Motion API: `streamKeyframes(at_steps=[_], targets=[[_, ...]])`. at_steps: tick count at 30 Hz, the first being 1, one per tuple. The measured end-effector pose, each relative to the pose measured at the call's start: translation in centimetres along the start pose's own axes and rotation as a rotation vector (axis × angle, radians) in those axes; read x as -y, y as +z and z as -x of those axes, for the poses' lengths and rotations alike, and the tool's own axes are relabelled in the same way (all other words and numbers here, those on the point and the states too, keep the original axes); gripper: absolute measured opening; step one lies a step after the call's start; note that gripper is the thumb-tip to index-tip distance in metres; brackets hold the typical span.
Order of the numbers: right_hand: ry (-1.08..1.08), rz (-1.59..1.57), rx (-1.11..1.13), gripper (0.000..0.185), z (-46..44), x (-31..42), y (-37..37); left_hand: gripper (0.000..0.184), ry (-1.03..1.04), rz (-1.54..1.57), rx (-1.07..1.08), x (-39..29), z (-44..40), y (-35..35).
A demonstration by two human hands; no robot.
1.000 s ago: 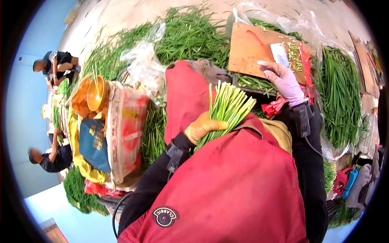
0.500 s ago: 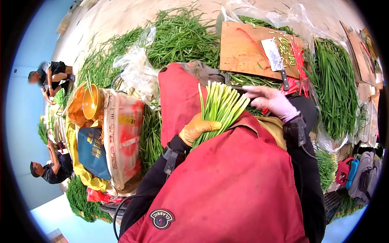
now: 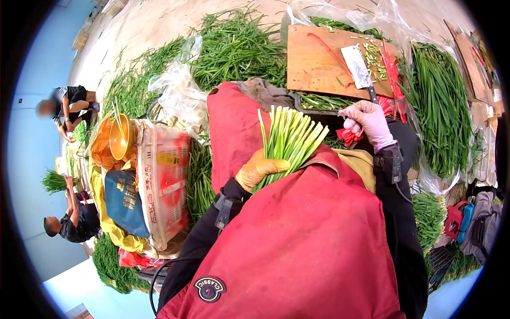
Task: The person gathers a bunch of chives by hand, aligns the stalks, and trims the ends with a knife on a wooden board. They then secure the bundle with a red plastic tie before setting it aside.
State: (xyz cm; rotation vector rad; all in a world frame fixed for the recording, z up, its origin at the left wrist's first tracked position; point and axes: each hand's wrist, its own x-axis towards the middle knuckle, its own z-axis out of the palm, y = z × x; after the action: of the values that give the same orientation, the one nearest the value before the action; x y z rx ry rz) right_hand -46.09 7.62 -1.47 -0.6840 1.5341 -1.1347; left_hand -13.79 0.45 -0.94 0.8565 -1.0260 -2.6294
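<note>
A bunch of garlic chives [image 3: 294,135], pale cut ends up, stands in my left hand [image 3: 263,169], which wears a yellow glove with its fingers wrapped round the stalks. My right hand [image 3: 367,121], in a pale pink glove, is apart from the bunch on its right, with fingers curled together. What those fingers hold, if anything, cannot be made out. Red strips [image 3: 349,136] show just below them. Beyond lies a wooden board [image 3: 319,64] bearing a cleaver [image 3: 357,65], cut stalk ends and more red strips [image 3: 392,72].
Loose chives [image 3: 236,50] cover the floor ahead, and a long pile of chives [image 3: 438,109] lies at the right. On the left stands a white crate [image 3: 169,186] with an orange bowl [image 3: 121,137]. Two people [image 3: 79,220] work at the far left.
My right hand has moved slightly right and down, away from the bunch, and its spread fingers have curled closed. My left hand keeps the chives in nearly the same place.
</note>
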Motion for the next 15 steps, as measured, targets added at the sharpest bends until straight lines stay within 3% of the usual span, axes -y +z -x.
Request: streamKeyframes(at_steps=[4,5,8,10,12,15], targets=[[-0.014,0.068,0.219,0.022,1.2,2.0,3.0,0.063,0.002,-0.022,0.013,0.0,-0.3,0.0],[-0.185,0.233,0.268,0.018,1.8,2.2,4.6,0.061,0.006,-0.034,0.013,0.0,-0.3,0.2],[-0.014,-0.027,0.313,0.018,0.7,-0.9,5.9,0.060,0.031,-0.008,-0.003,-0.1,-0.1,0.9],[-0.048,0.021,0.252,0.014,-0.3,-1.4,5.2,0.058,0.017,-0.029,-0.016,-0.4,0.2,1.0],[-0.052,-0.031,0.024,0.012,-0.8,-0.9,3.9,0.057,-0.001,-0.051,-0.013,-0.5,0.3,0.9],[-0.050,-0.084,-0.015,0.009,-0.7,0.7,2.0,0.056,0.003,-0.040,0.002,-0.3,0.0,0.4]])
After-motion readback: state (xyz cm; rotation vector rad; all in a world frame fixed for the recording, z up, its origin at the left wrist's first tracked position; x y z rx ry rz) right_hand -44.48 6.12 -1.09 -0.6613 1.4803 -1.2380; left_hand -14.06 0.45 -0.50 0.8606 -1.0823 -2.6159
